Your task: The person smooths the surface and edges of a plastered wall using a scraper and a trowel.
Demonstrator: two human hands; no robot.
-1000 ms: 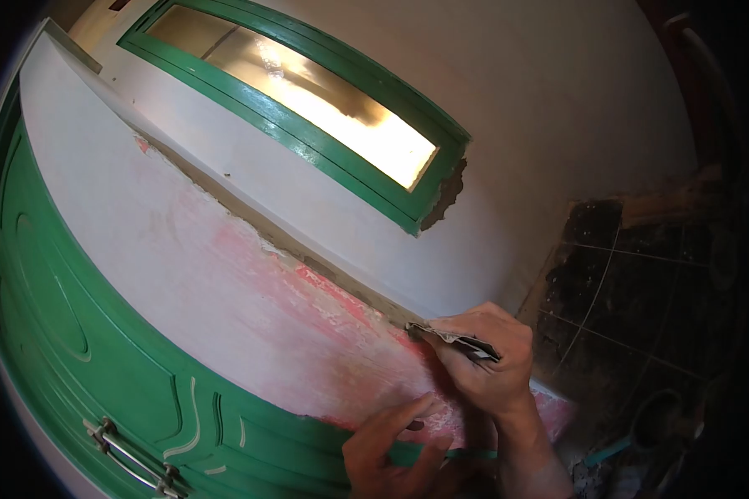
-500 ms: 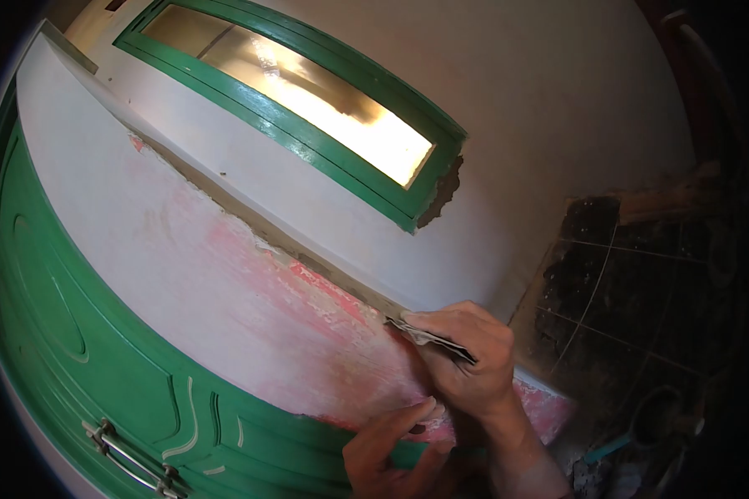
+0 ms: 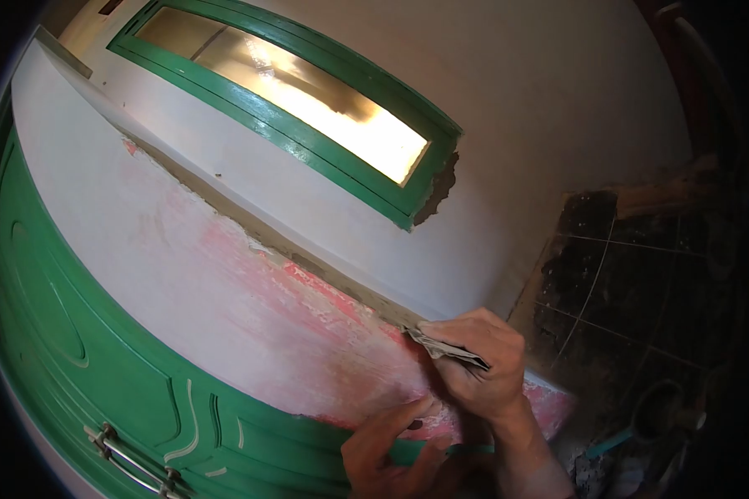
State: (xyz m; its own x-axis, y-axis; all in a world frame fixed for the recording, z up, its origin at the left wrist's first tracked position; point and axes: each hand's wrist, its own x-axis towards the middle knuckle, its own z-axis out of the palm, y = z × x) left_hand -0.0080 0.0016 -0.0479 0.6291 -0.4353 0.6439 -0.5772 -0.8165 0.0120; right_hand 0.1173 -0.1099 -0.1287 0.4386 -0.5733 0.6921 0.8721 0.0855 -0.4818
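My right hand [image 3: 481, 359] is closed around a folded grey sheet that looks like sandpaper [image 3: 451, 346]. The sheet presses against the rough edge of a wall strip [image 3: 216, 299], whose white surface has worn pink and red patches. Below and left of it, my left hand [image 3: 387, 453] rests near the strip's lower edge, index finger stretched onto the surface and thumb apart. Nothing shows in that hand, though its other fingers are partly hidden. A small dark spot [image 3: 415, 425] lies by the left fingertips.
A green panelled door [image 3: 83, 333] with a metal handle [image 3: 133, 466] lies along the lower left. Above is a green-framed window [image 3: 341, 179] with broken plaster [image 3: 438, 193] at its corner. Dark floor tiles [image 3: 632, 283] and a turquoise-handled object [image 3: 609, 446] are at right.
My right hand and the folded sheet have slid a little to the right along the strip's edge. My left hand stays nearly in place, and the view has shifted slightly.
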